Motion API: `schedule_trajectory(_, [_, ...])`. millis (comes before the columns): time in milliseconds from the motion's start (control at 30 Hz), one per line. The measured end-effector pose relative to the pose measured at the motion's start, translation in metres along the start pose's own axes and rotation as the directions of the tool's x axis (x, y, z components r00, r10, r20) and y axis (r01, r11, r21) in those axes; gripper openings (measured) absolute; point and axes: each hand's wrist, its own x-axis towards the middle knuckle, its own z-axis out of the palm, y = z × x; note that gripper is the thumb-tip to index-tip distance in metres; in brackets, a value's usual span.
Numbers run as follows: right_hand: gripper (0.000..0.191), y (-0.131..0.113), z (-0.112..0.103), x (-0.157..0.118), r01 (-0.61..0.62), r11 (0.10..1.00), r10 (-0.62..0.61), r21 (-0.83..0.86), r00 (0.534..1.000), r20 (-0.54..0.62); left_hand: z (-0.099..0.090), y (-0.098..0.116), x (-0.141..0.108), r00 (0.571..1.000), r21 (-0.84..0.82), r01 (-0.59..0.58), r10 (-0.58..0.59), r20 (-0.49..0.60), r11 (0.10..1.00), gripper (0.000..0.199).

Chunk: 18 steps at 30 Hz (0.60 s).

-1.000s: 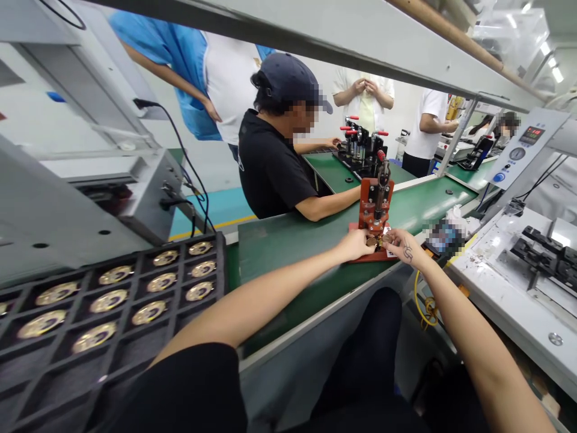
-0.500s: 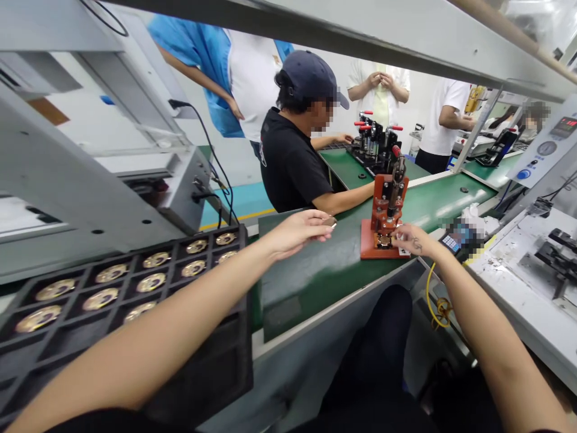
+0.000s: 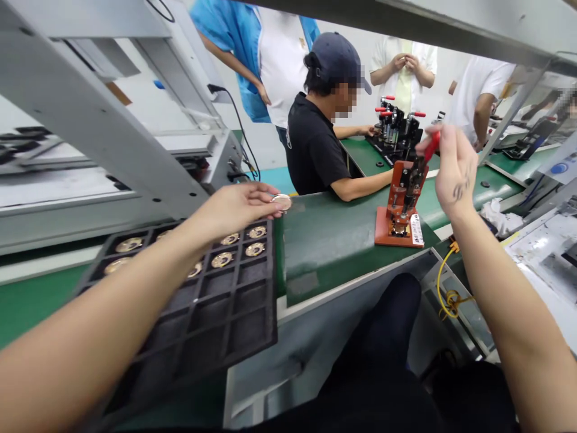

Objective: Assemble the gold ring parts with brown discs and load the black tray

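Nearest the viewer, the wearer's knee (image 3: 392, 313) stood below the pale front edge (image 3: 351, 282) of the bench. To its left lay a black compartment tray (image 3: 265, 313), whose right rim ran close beside the raised green work surface (image 3: 333, 258); gold-coloured rings (image 3: 222, 259) sat in several of its compartments. Above the tray's far right corner, the left hand (image 3: 246, 204) pinched a round metal disc (image 3: 282, 202) between thumb and fingers, the disc's outer edge projecting toward the green surface. A broad green stretch separated this hand from the orange press (image 3: 402, 174), the base of which lay near the front edge. A metal piece (image 3: 399, 229) rested in the base (its detail too small to read), with a white label (image 3: 417, 231) alongside. The right hand (image 3: 455, 165), raised at the top of the press, was wrapped around its red handle (image 3: 433, 146). Just beyond the right end of the bench hung a yellow cable (image 3: 444, 288).

Behind, a capped co-worker (image 3: 320, 138) extended one forearm (image 3: 369, 182) along the far edge to the press, narrowing the room there. Farther off stood a black fixture (image 3: 394, 138) with red-handled clamps, and beyond it a person in a white shirt (image 3: 383, 57).
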Motion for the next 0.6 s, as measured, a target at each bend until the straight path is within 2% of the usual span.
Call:
schedule_trajectory(100, [0.053, -0.032, -0.011, -0.055, -0.02, 0.999, 0.022, 0.039, 0.998, -0.057, -0.033, -0.018, -0.007, 0.995, 0.152, 0.034, -0.018, -0.103, 0.988, 0.055])
schedule_trajectory(200, [0.039, -0.036, -0.012, -0.085, 0.055, 0.997, -0.055, 0.054, 0.998, -0.013, -0.057, -0.023, -0.021, 0.985, 0.315, 0.09, -0.039, -0.165, 0.945, 0.042])
schedule_trajectory(300, [0.042, -0.029, -0.013, -0.096, 0.089, 0.996, -0.09, 0.024, 0.995, 0.052, -0.076, -0.024, -0.037, 0.981, 0.425, 0.161, -0.097, -0.168, 0.891, 0.031])
schedule_trajectory(367, [0.052, -0.028, -0.018, -0.102, 0.126, 0.992, -0.122, -0.027, 0.986, 0.113, -0.091, -0.031, -0.046, 0.971, 0.446, 0.224, -0.159, -0.177, 0.867, 0.035])
schedule_trajectory(467, [0.059, -0.036, -0.031, -0.12, 0.117, 0.989, -0.11, -0.095, 0.991, 0.076, -0.115, -0.052, -0.06, 0.958, 0.627, 0.287, -0.212, -0.193, 0.724, 0.033])
schedule_trajectory(533, [0.059, -0.048, -0.041, -0.135, 0.059, 0.992, -0.056, -0.116, 0.998, 0.037, -0.127, -0.068, -0.069, 0.948, 0.738, 0.315, -0.239, -0.21, 0.597, 0.023])
schedule_trajectory(600, [0.058, -0.06, -0.048, -0.151, 0.003, 0.992, 0.001, -0.129, 0.999, 0.033, -0.135, -0.085, -0.075, 0.934, 0.781, 0.347, -0.261, -0.242, 0.519, 0.012])
